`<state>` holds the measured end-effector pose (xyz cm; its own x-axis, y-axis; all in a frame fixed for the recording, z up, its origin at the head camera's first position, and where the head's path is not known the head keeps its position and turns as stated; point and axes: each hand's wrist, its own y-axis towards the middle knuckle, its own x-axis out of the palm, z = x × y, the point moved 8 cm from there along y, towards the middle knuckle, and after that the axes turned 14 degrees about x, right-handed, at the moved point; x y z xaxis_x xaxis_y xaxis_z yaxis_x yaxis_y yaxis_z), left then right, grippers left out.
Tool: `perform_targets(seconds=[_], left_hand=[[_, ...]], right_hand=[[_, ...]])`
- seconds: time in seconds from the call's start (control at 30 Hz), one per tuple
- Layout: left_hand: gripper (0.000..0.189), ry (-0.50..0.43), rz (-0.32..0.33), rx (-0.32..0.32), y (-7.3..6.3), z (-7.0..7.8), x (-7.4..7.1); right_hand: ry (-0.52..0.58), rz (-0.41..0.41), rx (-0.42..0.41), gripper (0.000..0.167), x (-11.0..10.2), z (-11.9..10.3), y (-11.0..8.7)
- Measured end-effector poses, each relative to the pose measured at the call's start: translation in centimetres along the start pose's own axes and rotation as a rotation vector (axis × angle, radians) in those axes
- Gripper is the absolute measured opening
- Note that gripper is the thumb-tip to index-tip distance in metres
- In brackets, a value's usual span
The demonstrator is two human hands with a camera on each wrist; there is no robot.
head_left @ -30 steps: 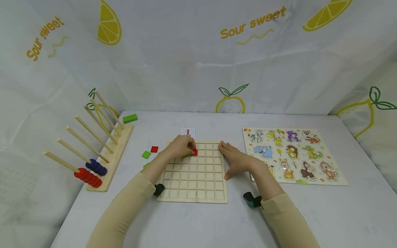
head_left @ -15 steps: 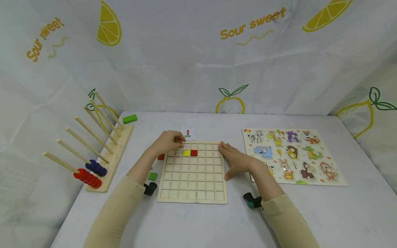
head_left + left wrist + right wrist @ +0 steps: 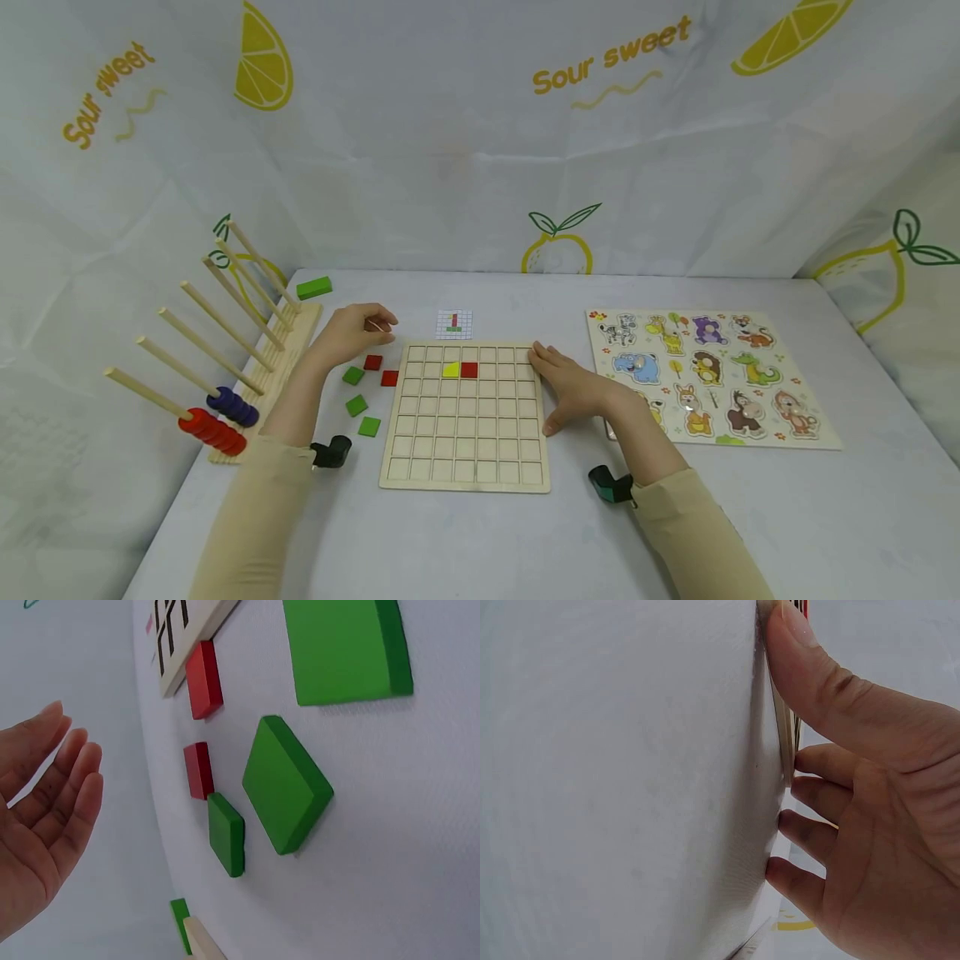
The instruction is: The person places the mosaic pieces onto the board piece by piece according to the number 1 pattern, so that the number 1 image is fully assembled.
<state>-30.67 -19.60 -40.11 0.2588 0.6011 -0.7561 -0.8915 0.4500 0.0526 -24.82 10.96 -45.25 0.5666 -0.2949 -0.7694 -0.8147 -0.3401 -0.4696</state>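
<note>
In the head view a wooden grid board (image 3: 465, 429) lies mid-table, with a yellow tile (image 3: 451, 369) and a red tile (image 3: 468, 370) side by side in its second row. My left hand (image 3: 348, 335) hovers over the table beyond the board's left corner, fingers loosely bent. Its palm holds nothing in the left wrist view. Below it lie two loose red tiles (image 3: 389, 378) and three green tiles (image 3: 285, 784). My right hand (image 3: 573, 387) rests along the board's right edge, fingers and thumb extended; in the right wrist view the thumb (image 3: 847, 697) touches the board's side.
Behind the board lies a small pattern card (image 3: 454, 324). A peg stand (image 3: 296, 350) with red and blue rings rises at the left, a green block (image 3: 314, 288) behind it. At the right is an animal puzzle board (image 3: 720, 433).
My left hand has let go at the board's second row and drawn back leftward, uncovering the yellow tile, the red tile beside it and the loose tiles. My right hand has stayed put.
</note>
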Motion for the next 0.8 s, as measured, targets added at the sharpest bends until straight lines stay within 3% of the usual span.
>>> perform_targets(seconds=[0.23, 0.43, 0.8], left_hand=[[0.032, 0.026, -0.062, -0.077, -1.1, -2.9, -0.1], [0.037, -0.028, -0.118, -0.099, -2.0, -5.1, 0.2], [0.039, -0.14, -0.163, -0.109, -2.4, -6.5, 0.9]], right_hand=[[0.008, 0.003, -0.004, 0.12, 0.0, 0.1, 0.0], [-0.001, 0.008, 0.0, 0.12, 0.0, 0.1, 0.0], [-0.017, 0.012, -0.009, 0.12, -0.2, 0.0, -0.1]])
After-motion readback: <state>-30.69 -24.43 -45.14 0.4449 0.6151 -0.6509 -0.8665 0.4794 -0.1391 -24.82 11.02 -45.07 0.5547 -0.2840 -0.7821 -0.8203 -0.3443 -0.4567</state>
